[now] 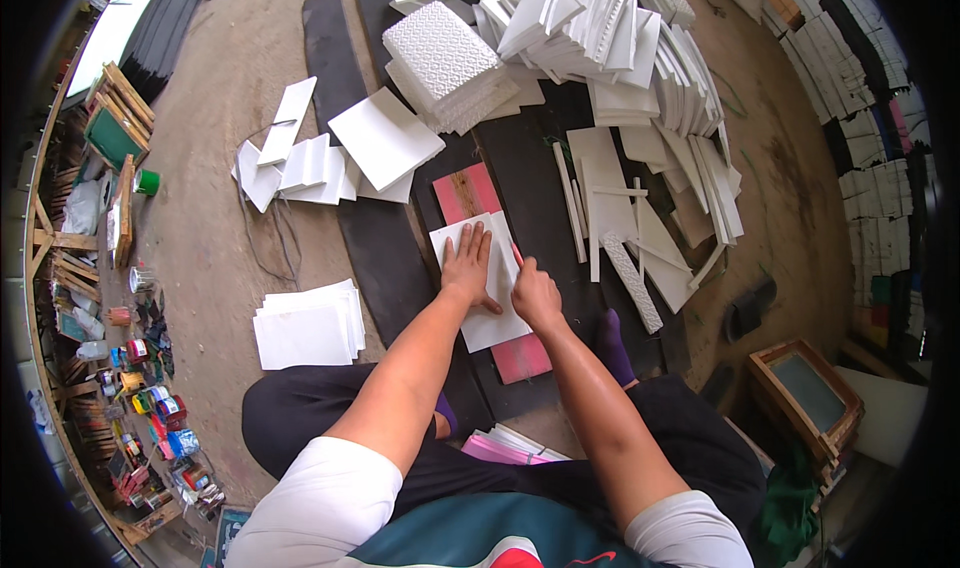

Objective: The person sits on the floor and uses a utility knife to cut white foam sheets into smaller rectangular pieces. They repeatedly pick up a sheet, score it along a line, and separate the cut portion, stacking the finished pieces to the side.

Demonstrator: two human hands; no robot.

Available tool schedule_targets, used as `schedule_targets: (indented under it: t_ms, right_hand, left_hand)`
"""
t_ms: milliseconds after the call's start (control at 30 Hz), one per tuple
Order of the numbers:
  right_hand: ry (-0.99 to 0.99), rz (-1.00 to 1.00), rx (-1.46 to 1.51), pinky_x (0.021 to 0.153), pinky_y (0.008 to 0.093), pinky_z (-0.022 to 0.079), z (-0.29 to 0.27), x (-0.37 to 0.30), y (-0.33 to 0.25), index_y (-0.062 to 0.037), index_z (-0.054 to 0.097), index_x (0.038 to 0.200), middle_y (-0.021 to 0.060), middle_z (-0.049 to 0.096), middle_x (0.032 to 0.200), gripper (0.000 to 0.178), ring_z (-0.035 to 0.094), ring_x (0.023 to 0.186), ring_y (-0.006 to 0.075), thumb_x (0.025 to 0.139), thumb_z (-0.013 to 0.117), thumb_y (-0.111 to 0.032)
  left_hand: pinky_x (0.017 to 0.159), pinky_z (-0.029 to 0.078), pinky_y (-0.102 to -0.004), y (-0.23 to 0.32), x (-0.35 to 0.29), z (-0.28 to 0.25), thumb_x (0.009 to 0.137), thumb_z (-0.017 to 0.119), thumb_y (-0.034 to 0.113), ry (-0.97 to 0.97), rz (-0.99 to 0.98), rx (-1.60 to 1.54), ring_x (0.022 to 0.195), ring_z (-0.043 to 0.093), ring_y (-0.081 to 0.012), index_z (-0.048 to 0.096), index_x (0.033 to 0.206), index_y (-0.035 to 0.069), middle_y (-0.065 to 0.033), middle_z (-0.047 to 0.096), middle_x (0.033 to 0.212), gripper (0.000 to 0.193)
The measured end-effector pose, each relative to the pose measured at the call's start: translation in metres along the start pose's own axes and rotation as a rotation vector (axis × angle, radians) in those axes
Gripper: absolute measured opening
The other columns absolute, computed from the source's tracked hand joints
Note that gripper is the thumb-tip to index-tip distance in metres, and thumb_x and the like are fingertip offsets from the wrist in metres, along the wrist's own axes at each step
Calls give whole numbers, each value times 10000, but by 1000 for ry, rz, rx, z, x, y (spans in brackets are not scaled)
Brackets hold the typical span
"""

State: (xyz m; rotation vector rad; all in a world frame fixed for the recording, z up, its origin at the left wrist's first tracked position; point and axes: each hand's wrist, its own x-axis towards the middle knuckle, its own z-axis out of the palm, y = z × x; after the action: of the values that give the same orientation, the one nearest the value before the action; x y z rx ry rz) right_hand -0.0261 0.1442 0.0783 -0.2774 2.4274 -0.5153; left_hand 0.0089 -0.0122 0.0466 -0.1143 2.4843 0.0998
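My left hand [466, 268] lies flat on a white sheet [487, 332], fingers spread and pressing on it. Beneath the sheet is a red board [521, 359] with a worn brown strip, showing at the far and near ends. My right hand [535, 293] is closed round a slim red tool [517, 254] that looks like a cutter knife. It points away from me along the sheet's right edge; its tip is too small to make out.
Loose white sheets [305, 326] lie in a pile at the left. Farther off stand a textured white block [440, 58] and leaning stacks of white panels [580, 23]. Narrow white strips [632, 278] lie at the right. A wooden frame [806, 405] and slipper [750, 310] are beyond.
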Motion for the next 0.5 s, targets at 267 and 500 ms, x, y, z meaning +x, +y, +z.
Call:
schedule_targets:
  t_ms: [267, 500]
  right_hand:
    - [7, -32, 43, 897, 573, 572, 5, 54, -37, 30, 526, 1216, 336, 723, 1069, 315, 709, 1049, 499, 982, 567, -176]
    - [-24, 0, 38, 945, 558, 562, 3, 58, -47, 32, 564, 1252, 319, 725, 1121, 391, 709, 1086, 477, 1022, 536, -283]
  left_hand:
    - [1293, 76, -584, -2, 3, -2, 449, 941, 710, -25, 9, -33, 1623, -73, -373, 1, 1671, 31, -173, -55, 1757, 1685]
    - [1291, 72, -593, -2, 2, -2, 446, 917, 751, -33, -6, -2, 1625, -75, -360, -18, 1679, 62, -147, -76, 1764, 1694]
